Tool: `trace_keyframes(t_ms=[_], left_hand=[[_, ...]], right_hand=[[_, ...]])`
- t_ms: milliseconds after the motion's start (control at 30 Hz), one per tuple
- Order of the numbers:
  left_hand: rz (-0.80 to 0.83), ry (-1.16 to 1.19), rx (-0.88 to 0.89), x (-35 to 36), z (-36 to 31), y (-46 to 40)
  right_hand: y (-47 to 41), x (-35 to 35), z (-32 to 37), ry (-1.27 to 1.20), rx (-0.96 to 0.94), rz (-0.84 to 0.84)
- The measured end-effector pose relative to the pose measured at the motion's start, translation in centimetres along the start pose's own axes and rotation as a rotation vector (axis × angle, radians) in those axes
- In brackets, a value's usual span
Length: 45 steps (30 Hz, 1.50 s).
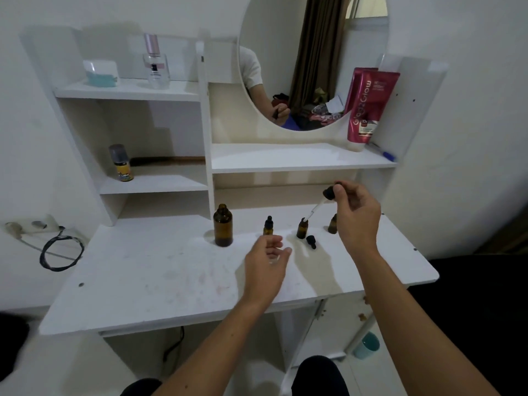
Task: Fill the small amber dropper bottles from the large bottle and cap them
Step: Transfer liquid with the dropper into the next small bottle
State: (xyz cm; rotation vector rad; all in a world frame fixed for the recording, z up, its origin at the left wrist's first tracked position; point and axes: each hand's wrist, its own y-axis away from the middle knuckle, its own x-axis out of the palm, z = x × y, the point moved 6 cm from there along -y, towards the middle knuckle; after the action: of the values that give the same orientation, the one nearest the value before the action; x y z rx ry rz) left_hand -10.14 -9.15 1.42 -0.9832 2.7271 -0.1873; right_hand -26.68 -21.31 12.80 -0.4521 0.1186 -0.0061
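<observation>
Right hand (357, 212) pinching dropper (328, 195), tip angled into open middle vial (302, 229) to fill it; left hand (267, 252) loose, empty, near capped vial (268, 226); big bottle (223, 229) uncapped, left on desk (143, 281); spare cap (311, 242) beside

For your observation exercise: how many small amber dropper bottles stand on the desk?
3. One capped small bottle right of the large bottle, one open middle bottle under the dropper, one partly hidden behind the right hand.
</observation>
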Motion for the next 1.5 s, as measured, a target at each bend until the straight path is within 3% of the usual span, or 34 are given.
trace_keyframes(t_ms=[100,533,867,1133,1500], left_hand=[[0.084,-0.073,0.030,3.0,0.0,-1.2],[0.112,-0.288,0.058,6.9,0.8,-6.5],[0.061,-0.220,0.114,7.1,1.5,-7.1],[0.079,-0.211,0.126,7.3,2.1,-7.4],[0.085,-0.234,0.128,7.5,2.1,-7.4]], right_hand=[[-0.9,-0.2,0.0,0.008,-0.014,-0.016],[-1.8,1.9,-1.5,0.043,-0.136,0.092],[-2.2,2.4,-2.3,0.081,-0.197,0.123],[-1.6,3.2,-4.8,0.113,-0.086,0.165],[-1.8,4.2,-4.5,0.172,-0.080,0.256]])
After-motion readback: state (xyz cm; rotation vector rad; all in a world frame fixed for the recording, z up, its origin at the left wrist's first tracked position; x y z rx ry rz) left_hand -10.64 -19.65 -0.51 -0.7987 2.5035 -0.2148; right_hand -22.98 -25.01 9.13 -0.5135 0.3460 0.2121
